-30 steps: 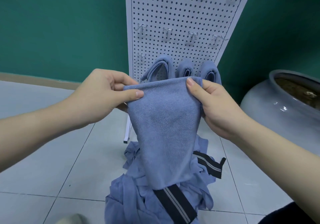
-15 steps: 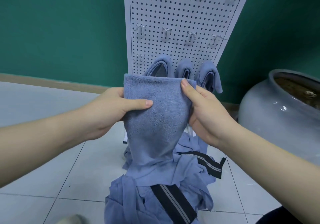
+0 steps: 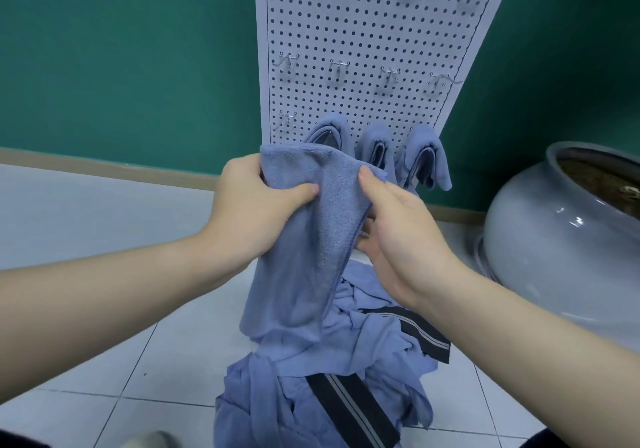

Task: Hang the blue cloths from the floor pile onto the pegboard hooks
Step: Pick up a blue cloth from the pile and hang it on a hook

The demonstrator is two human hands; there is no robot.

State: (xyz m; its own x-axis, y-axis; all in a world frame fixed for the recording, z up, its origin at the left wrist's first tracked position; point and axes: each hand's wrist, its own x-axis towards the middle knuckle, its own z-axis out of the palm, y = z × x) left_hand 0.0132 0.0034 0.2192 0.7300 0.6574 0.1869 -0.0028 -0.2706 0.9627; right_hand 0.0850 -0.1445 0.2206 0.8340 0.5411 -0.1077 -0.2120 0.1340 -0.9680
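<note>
The hands draw closer together than a second ago, bunching the blue cloth (image 3: pixel 304 225): left hand (image 3: pixel 256 205) and right hand (image 3: pixel 398 229) pinch its top edge, long axis hanging down onto the floor pile (image 3: pixel 325 388), below the pegboard's free hook (image 3: pixel 287 118) at upper left

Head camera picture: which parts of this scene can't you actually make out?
- Head view: the lowest-row hooks under the three hung cloths are covered by them.
- The pegboard top is cut off by the frame's upper edge.
- The right hand fingers are hidden behind the held cloth.
- The number of cloths in the floor pile is unclear; they are tangled.
- The big grey pot is cut off at the right edge.
</note>
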